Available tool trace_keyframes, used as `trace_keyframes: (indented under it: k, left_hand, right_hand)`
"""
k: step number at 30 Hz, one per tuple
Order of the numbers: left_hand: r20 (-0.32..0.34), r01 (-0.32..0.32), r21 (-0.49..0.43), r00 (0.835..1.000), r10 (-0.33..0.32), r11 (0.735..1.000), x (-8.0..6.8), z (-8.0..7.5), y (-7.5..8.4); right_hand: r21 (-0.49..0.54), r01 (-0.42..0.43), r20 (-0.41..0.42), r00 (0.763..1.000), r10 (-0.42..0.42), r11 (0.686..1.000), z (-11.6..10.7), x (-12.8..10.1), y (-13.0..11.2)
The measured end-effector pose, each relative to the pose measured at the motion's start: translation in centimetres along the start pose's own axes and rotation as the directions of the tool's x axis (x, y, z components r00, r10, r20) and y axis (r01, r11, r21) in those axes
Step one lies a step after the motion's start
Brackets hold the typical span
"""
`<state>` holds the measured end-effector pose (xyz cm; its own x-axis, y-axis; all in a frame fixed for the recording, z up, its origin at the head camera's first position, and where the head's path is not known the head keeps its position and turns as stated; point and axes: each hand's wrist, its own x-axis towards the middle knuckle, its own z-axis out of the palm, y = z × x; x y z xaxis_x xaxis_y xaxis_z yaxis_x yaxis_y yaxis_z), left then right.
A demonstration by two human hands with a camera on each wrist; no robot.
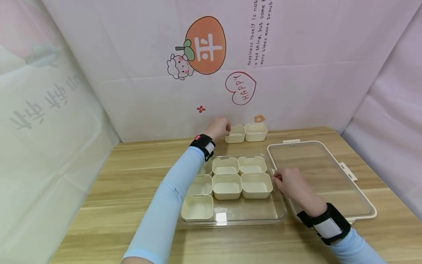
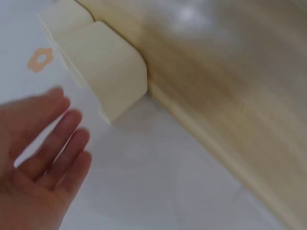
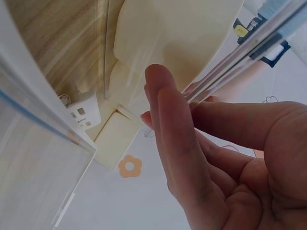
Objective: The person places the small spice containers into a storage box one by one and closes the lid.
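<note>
My left hand [image 1: 219,128] reaches to the back of the table, beside two small cream boxes [image 1: 255,132]. In the left wrist view its fingers are loosely bent and apart from the nearer box [image 2: 103,67], with nothing between them. With thumb and fingers, my right hand [image 1: 293,187] pinches the right rim of a clear plastic tray [image 1: 250,222]. Several cream boxes [image 1: 226,187] stand in rows in this tray, one of them at the front left corner [image 1: 197,208]. The left forearm partly covers the boxes on the left side.
A clear lid [image 1: 326,176] with a white frame and clips lies on the wooden table [image 1: 108,190], right of the tray. Behind the table hangs a printed white cloth [image 1: 148,102], close behind the two back boxes. More cloth hangs at both sides.
</note>
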<state>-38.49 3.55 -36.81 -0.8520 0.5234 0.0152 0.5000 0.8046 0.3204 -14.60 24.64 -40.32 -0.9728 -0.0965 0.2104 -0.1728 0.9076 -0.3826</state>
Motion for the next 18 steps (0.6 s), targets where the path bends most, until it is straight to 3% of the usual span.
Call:
trace_keyframes:
  k: [4,10,18]
  left_hand:
    - [0.067,-0.042,0.01,0.997,0.041,0.999,0.5,-0.1,0.1]
    - [0.143,-0.05,0.005,0.989,0.049,0.999,1.0,0.2,0.3]
    - [0.167,-0.087,0.06,0.983,0.076,0.994,1.5,0.7,0.2]
  right_hand:
    - [0.002,-0.005,0.009,1.0,0.005,1.0,-0.1,0.0,-0.1]
    - [0.013,-0.009,0.026,1.0,0.009,1.0,-0.3,0.0,-0.2]
    - [0.016,0.007,0.014,1.0,-0.007,1.0,0.0,0.0,0.1]
